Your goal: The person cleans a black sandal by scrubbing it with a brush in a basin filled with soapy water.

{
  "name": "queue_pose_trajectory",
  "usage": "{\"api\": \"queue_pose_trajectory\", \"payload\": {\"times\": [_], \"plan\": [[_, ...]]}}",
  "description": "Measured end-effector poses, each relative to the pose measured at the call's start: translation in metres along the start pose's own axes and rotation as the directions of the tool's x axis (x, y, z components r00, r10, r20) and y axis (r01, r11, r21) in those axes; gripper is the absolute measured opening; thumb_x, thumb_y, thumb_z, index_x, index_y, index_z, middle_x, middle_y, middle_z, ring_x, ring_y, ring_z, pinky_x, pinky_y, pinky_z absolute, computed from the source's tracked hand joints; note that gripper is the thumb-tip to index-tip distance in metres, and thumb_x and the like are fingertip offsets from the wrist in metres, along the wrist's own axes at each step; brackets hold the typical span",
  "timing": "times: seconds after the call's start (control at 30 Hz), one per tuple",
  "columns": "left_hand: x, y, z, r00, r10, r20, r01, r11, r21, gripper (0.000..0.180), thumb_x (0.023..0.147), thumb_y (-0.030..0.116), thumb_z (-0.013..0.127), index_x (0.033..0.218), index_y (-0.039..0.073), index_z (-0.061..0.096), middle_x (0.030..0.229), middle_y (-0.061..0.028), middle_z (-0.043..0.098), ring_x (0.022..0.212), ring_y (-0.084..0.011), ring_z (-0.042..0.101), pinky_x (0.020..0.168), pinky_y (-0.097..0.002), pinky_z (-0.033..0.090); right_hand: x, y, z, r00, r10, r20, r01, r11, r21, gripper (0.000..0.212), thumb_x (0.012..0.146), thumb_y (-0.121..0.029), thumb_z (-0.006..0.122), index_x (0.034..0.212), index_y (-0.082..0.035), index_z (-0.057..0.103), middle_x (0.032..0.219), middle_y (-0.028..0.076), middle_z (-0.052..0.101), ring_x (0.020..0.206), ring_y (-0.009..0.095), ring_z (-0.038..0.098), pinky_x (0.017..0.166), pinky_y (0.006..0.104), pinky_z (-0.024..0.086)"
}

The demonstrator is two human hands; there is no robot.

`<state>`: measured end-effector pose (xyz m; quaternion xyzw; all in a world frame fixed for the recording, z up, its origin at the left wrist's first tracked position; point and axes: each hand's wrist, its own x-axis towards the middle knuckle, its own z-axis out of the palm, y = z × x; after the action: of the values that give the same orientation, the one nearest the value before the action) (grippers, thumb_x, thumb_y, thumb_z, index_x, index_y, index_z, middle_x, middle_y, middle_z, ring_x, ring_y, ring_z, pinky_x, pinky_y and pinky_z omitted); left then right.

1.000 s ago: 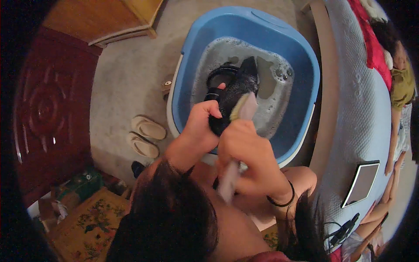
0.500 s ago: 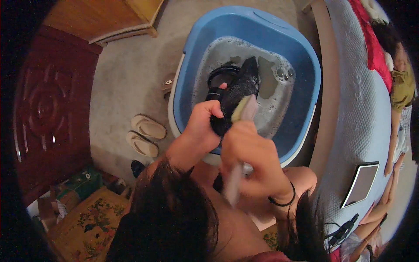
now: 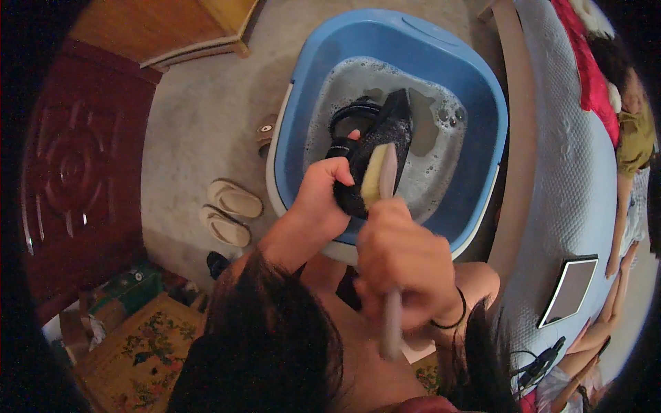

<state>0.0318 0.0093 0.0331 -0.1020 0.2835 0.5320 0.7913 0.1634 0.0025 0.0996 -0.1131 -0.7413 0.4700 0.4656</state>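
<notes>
A blue plastic basin (image 3: 478, 131) stands before me, with cloudy, sudsy water (image 3: 430, 175) in it. My left hand (image 3: 320, 201) is closed around the near end of a wet black sandal (image 3: 394, 125), holding it above the water. One fingertip shows beside its strap, and the far end of the sandal points away from me. In my right hand (image 3: 406, 258) is the handle of a scrub brush (image 3: 381, 172), whose pale yellow bristles press against the sandal. The handle's tail end sticks out below my fist and is slightly blurred.
Beige slippers (image 3: 231, 206) and a brown slipper (image 3: 266, 131) lie on the floor at left. A dark red door (image 3: 76, 172) and wooden cabinet (image 3: 172, 31) stand beyond. At right is a bed (image 3: 561, 151) with a tablet (image 3: 569, 292) and another person (image 3: 630, 144).
My right hand and the brush have shifted slightly; the brush has turned more upright, its handle end swinging to the right. My left hand and the sandal have barely moved.
</notes>
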Motion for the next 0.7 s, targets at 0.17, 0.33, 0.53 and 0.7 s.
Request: {"api": "queue_pose_trajectory", "payload": {"times": [0.17, 0.33, 0.53, 0.7], "plan": [[0.002, 0.001, 0.004, 0.999, -0.025, 0.044, 0.025, 1.000, -0.001, 0.059, 0.058, -0.001, 0.039, 0.115, 0.015, 0.040, 0.109, -0.0141, 0.051, 0.098, -0.0316, 0.050, 0.088, -0.0406, 0.040, -0.002, 0.017, -0.006, 0.963, 0.175, 0.203, -0.136, 0.972, -0.189, 0.027, 0.058, -0.026, 0.062, 0.069, -0.008, 0.046, 0.072, 0.009, 0.043, 0.072, 0.030, 0.044, 0.069, 0.0403, 0.032], [0.005, 0.000, -0.001, 1.000, -0.018, 0.006, 0.018, 1.000, 0.014, 0.059, 0.058, -0.001, 0.039, 0.115, 0.015, 0.041, 0.108, -0.0138, 0.051, 0.097, -0.0309, 0.050, 0.088, -0.0406, 0.040, 0.004, -0.014, -0.005, 0.977, 0.048, 0.209, -0.059, 0.997, 0.046, 0.018, 0.060, -0.005, 0.062, 0.059, -0.006, 0.044, 0.060, 0.005, 0.047, 0.055, 0.024, 0.047, 0.061, 0.0344, 0.030], [0.004, 0.002, -0.004, 0.998, -0.051, 0.025, 0.051, 0.999, -0.016, 0.059, 0.058, -0.001, 0.039, 0.115, 0.015, 0.041, 0.108, -0.0137, 0.051, 0.096, -0.0304, 0.051, 0.088, -0.0404, 0.041, -0.007, 0.034, -0.006, 0.984, 0.159, 0.082, -0.143, 0.974, -0.173, 0.020, 0.057, -0.015, 0.061, 0.063, -0.006, 0.044, 0.064, 0.008, 0.043, 0.063, 0.028, 0.044, 0.065, 0.0360, 0.032], [-0.001, 0.000, 0.004, 0.999, -0.027, 0.036, 0.027, 1.000, 0.000, 0.059, 0.059, 0.000, 0.038, 0.115, 0.015, 0.041, 0.106, -0.0137, 0.052, 0.095, -0.0300, 0.052, 0.087, -0.0401, 0.042, 0.000, 0.005, -0.008, 0.960, 0.211, 0.183, -0.188, 0.973, -0.132, 0.019, 0.055, -0.009, 0.063, 0.061, -0.007, 0.045, 0.063, 0.005, 0.047, 0.059, 0.024, 0.045, 0.063, 0.0326, 0.031]]}}
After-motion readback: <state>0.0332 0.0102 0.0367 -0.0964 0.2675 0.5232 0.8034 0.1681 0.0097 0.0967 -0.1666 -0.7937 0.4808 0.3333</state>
